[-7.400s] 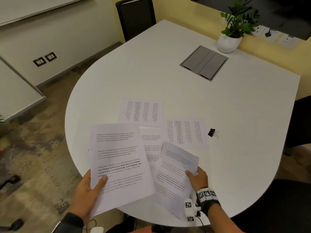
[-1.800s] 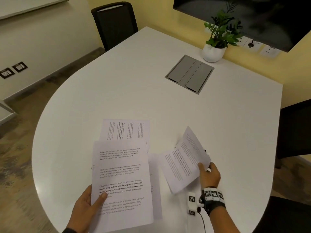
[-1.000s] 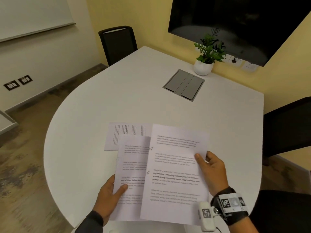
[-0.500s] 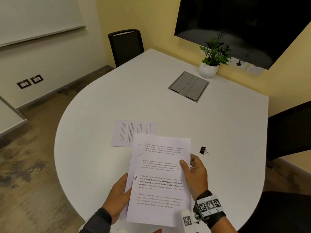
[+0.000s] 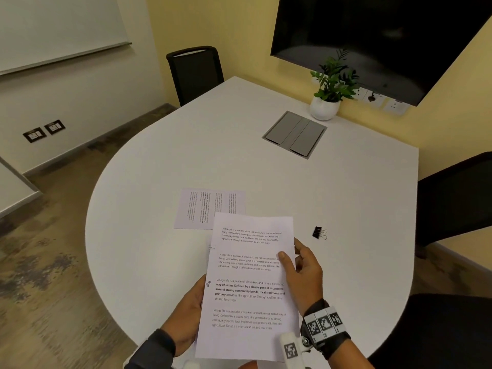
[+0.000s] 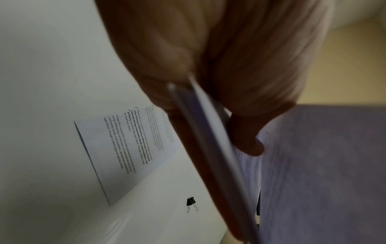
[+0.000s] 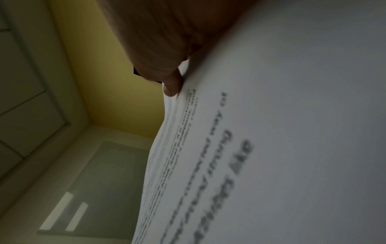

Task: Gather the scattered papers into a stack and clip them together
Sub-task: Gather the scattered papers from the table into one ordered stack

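Both hands hold a stack of printed papers (image 5: 249, 286) upright above the near edge of the white table (image 5: 186, 155). My left hand (image 5: 186, 312) grips the stack's left edge, thumb on the front sheet as the left wrist view shows at the papers (image 6: 313, 165). My right hand (image 5: 300, 272) pinches the right edge, thumb on the front; the papers (image 7: 271, 148) fill the right wrist view. One loose sheet (image 5: 205, 209) lies flat on the table beyond the stack, also seen as the sheet (image 6: 125, 148). A black binder clip (image 5: 319, 233) lies right of the stack, the same clip (image 6: 191, 202).
A grey cable hatch (image 5: 294, 134) is set in the table's far half, with a potted plant (image 5: 328, 94) behind it. Black chairs stand at the far end (image 5: 195, 73) and at the right (image 5: 458, 198). A dark screen (image 5: 372, 35) hangs on the yellow wall.
The two held bundles, apart a second ago, have slid together into one squared stack between my hands. The binder clip, hidden earlier, shows again. The view shifted slightly.
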